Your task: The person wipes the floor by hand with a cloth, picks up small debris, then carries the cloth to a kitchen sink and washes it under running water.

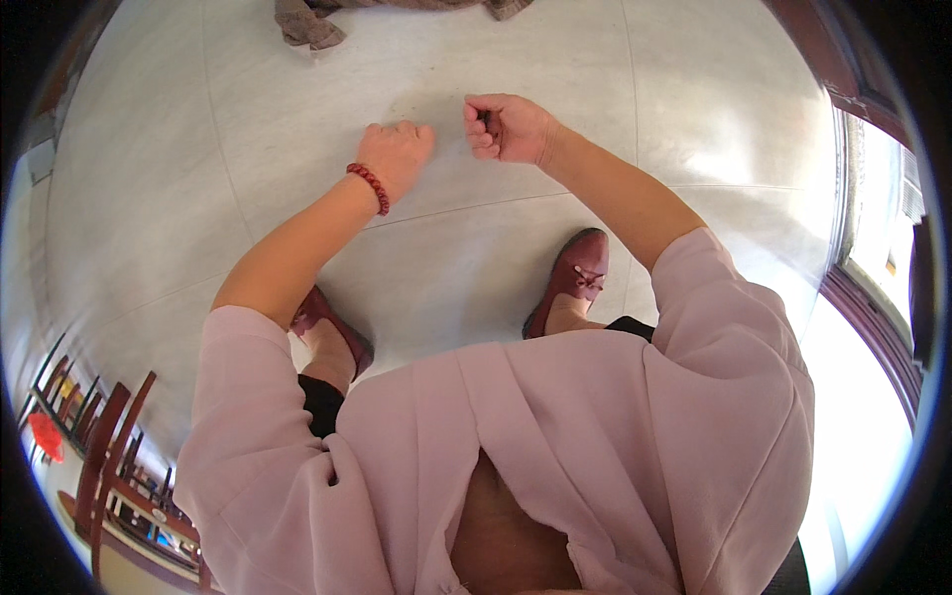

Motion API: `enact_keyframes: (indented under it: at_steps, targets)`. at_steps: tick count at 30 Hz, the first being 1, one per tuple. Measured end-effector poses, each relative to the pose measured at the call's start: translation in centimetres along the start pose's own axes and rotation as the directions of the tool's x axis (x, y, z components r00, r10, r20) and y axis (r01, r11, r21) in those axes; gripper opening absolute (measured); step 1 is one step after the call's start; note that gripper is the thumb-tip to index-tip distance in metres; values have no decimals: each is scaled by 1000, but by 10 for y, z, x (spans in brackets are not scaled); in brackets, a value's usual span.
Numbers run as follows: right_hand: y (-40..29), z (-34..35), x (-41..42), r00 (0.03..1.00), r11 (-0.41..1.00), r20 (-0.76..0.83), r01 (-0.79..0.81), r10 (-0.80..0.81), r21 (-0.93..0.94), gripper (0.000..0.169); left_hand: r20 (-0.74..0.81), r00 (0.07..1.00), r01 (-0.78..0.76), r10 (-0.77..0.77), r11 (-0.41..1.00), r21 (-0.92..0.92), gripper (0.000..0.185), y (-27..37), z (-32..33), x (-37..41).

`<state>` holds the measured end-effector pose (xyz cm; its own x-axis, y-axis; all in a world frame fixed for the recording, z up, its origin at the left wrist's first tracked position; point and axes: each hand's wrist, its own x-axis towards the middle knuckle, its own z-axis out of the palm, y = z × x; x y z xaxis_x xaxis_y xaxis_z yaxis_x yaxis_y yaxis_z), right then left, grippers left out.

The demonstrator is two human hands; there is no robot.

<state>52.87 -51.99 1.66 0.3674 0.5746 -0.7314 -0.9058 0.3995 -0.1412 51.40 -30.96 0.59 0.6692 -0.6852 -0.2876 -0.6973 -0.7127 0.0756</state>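
Note:
My left hand (396, 155) hangs over the pale tiled floor (446, 260), back up, its fingers curled under and out of sight. Whether it holds anything is hidden. A red beaded bracelet (370, 187) circles that wrist. To its right, a short gap away, my right hand (518, 130) is turned with the curled fingers and palm side partly showing. A small dark object (483, 117) is held between its thumb and fingers; its kind is too small to tell. Both forearms reach forward, and the hands do not touch.
A brown cloth (312, 26) lies crumpled on the floor ahead. My dark red shoes (579, 268) stand apart below my hands. Wooden furniture (111, 454) and a red item (46, 437) are at lower left. A dark red frame (870, 327) borders a bright opening at right.

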Motion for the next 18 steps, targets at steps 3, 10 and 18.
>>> enact_keyframes:
  at_steps: [3, 10, 18]
  targets:
    - [14, 2, 1, 999, 999, -28, -45, 44, -21, 21, -10, 994, 107, -108, 991, -79, 8, -1, -1, 8]
    - [28, 35, 7, 989, 995, -130, 77, -68, 65, 24, -138, 958, 129, -251, 808, -576, 14, 28, -62, -1]
    - [4, 6, 11, 991, 997, 136, -22, 12, 72, 22, -81, 982, 149, -168, 968, -201, 14, -18, -28, -25]
